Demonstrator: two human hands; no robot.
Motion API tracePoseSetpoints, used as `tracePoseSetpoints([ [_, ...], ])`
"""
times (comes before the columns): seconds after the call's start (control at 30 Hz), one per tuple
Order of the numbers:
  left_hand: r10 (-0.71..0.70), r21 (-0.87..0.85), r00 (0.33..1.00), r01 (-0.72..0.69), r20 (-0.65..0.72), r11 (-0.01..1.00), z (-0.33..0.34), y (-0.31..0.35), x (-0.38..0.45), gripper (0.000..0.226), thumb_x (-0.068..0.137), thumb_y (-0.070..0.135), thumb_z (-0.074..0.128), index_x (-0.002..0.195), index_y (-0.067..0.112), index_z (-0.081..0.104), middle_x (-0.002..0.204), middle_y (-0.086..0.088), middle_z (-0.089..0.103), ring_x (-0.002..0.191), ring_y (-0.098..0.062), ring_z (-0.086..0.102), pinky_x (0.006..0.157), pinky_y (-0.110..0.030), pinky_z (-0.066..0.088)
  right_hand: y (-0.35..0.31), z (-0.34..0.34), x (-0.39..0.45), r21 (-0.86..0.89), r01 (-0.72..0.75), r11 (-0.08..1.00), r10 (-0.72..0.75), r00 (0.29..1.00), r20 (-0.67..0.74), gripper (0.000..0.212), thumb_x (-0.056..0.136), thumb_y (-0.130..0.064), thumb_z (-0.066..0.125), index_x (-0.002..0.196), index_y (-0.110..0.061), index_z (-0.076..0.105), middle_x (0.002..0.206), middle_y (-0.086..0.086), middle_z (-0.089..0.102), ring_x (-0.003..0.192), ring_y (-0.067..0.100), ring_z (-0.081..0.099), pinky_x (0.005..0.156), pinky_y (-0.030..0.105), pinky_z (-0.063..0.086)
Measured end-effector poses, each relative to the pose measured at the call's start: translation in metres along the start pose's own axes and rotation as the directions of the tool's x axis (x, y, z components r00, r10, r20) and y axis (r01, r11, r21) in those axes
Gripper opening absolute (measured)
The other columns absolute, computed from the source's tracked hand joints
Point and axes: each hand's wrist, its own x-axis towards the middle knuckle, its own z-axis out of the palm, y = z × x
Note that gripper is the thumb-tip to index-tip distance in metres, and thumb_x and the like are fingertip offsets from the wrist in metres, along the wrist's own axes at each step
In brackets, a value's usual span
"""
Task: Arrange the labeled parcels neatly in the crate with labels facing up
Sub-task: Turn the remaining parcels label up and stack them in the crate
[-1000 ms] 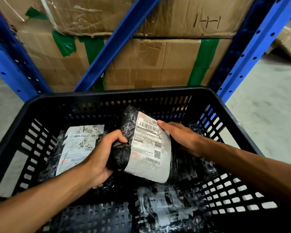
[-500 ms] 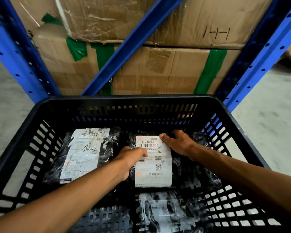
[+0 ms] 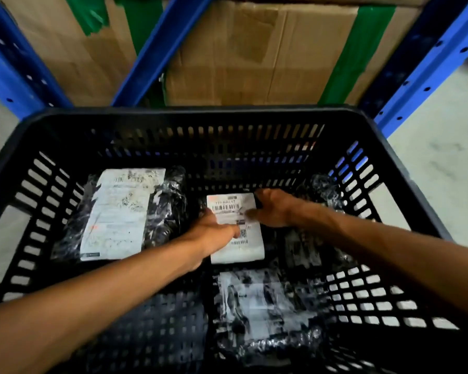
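Note:
A black slotted plastic crate (image 3: 173, 117) fills the view. Three black plastic-wrapped parcels lie in it with white labels up. The middle parcel (image 3: 238, 252), labelled with a barcode, lies flat at the centre right. My left hand (image 3: 214, 233) presses on its label from the left, fingers flat. My right hand (image 3: 273, 209) rests on its upper right edge, fingers spread over the label. A second parcel (image 3: 119, 214) lies at the back left. A third parcel (image 3: 260, 303) lies at the near centre, its label crinkled under film.
More black wrapping (image 3: 324, 190) bunches against the crate's right wall. Behind the crate stand blue rack posts (image 3: 416, 71) and taped cardboard boxes (image 3: 254, 55). Grey concrete floor (image 3: 443, 147) shows at right and left.
The middle parcel went from held tilted above the crate floor to lying flat with its label up. Both hands came down with it and now press on it.

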Motion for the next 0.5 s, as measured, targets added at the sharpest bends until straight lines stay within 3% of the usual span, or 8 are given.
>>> tracePoseSetpoints([
  [0.1, 0.039, 0.1, 0.998, -0.043, 0.04, 0.994, -0.008, -0.005, -0.025, 0.055, 0.081, 0.026, 0.064, 0.133, 0.022, 0.048, 0.13, 0.002, 0.055, 0.115, -0.017, 0.053, 0.095, -0.027, 0.042, -0.012, -0.014, -0.024, -0.163, 0.016, 0.987, -0.014, 1.0, 0.011, 0.038, 0.092, -0.039, 0.054, 0.112, -0.009, 0.064, 0.097, 0.004, 0.062, 0.101, 0.025, 0.064, 0.082, 0.028, 0.047],
  [0.17, 0.001, 0.202, 0.99, -0.03, 0.143, 0.979, -0.011, -0.015, -0.042, 0.038, 0.085, 0.029, 0.062, 0.121, 0.021, 0.054, 0.117, -0.002, 0.063, 0.105, -0.02, 0.062, 0.094, -0.034, 0.05, -0.016, -0.009, -0.044, -0.128, -0.052, 0.99, 0.08, 0.973, 0.218, 0.035, 0.097, -0.037, 0.047, 0.088, -0.006, 0.062, 0.082, 0.009, 0.065, 0.072, 0.023, 0.065, 0.068, 0.031, 0.052],
  [0.2, -0.044, 0.257, 0.976, -0.013, 0.214, 0.966, -0.011, -0.018, -0.052, 0.032, 0.086, 0.032, 0.061, 0.115, 0.019, 0.056, 0.108, -0.006, 0.067, 0.097, -0.022, 0.067, 0.09, -0.037, 0.055, -0.017, -0.003, -0.054, -0.116, -0.128, 0.985, 0.161, 0.923, 0.35, 0.038, 0.099, -0.037, 0.043, 0.08, -0.006, 0.057, 0.076, 0.011, 0.064, 0.063, 0.021, 0.062, 0.062, 0.03, 0.052],
  [0.27, -0.185, 0.371, 0.932, 0.06, 0.312, 0.927, -0.006, -0.026, -0.065, 0.035, 0.088, 0.037, 0.059, 0.114, 0.013, 0.056, 0.099, -0.01, 0.068, 0.081, -0.025, 0.071, 0.075, -0.037, 0.059, -0.015, 0.007, -0.077, -0.256, -0.233, 0.938, 0.337, 0.779, 0.529, 0.044, 0.1, -0.042, 0.034, 0.086, -0.006, 0.056, 0.082, 0.016, 0.066, 0.068, 0.025, 0.065, 0.063, 0.034, 0.054],
  [0.33, -0.268, 0.433, 0.89, 0.091, 0.368, 0.897, 0.003, -0.03, -0.072, 0.044, 0.089, 0.037, 0.058, 0.122, 0.009, 0.052, 0.107, -0.013, 0.063, 0.069, -0.028, 0.069, 0.06, -0.033, 0.057, -0.006, 0.018, -0.098, -0.386, -0.239, 0.891, 0.44, 0.662, 0.606, 0.052, 0.099, -0.048, 0.029, 0.115, -0.005, 0.054, 0.108, 0.025, 0.066, 0.088, 0.036, 0.067, 0.071, 0.04, 0.055],
  [0.37, -0.275, 0.429, 0.878, 0.089, 0.393, 0.899, 0.007, -0.031, -0.075, 0.046, 0.089, 0.036, 0.058, 0.125, 0.008, 0.051, 0.117, -0.014, 0.058, 0.066, -0.029, 0.068, 0.058, -0.032, 0.056, -0.001, 0.026, -0.107, -0.387, -0.245, 0.889, 0.447, 0.65, 0.615, 0.057, 0.097, -0.052, 0.031, 0.119, -0.004, 0.05, 0.112, 0.027, 0.063, 0.089, 0.038, 0.067, 0.072, 0.041, 0.056],
  [0.43, -0.255, 0.363, 0.874, 0.099, 0.413, 0.927, 0.01, -0.034, -0.077, 0.046, 0.089, 0.033, 0.059, 0.126, 0.009, 0.05, 0.128, -0.009, 0.049, 0.065, -0.025, 0.064, 0.064, -0.034, 0.058, 0.01, 0.039, -0.123, -0.249, -0.289, 0.925, 0.381, 0.714, 0.588, 0.059, 0.092, -0.058, 0.041, 0.11, -0.002, 0.05, 0.114, 0.022, 0.057, 0.081, 0.041, 0.068, 0.068, 0.04, 0.057],
  [0.5, -0.198, 0.3, 0.9, 0.079, 0.389, 0.951, 0.005, -0.032, -0.079, 0.041, 0.086, 0.034, 0.063, 0.119, 0.012, 0.054, 0.114, 0.001, 0.049, 0.073, -0.017, 0.058, 0.073, -0.034, 0.06, 0.008, 0.035, -0.138, -0.032, -0.367, 0.93, 0.325, 0.778, 0.537, 0.061, 0.089, -0.056, 0.049, 0.111, -0.001, 0.057, 0.111, 0.009, 0.051, 0.079, 0.041, 0.07, 0.068, 0.038, 0.058],
])
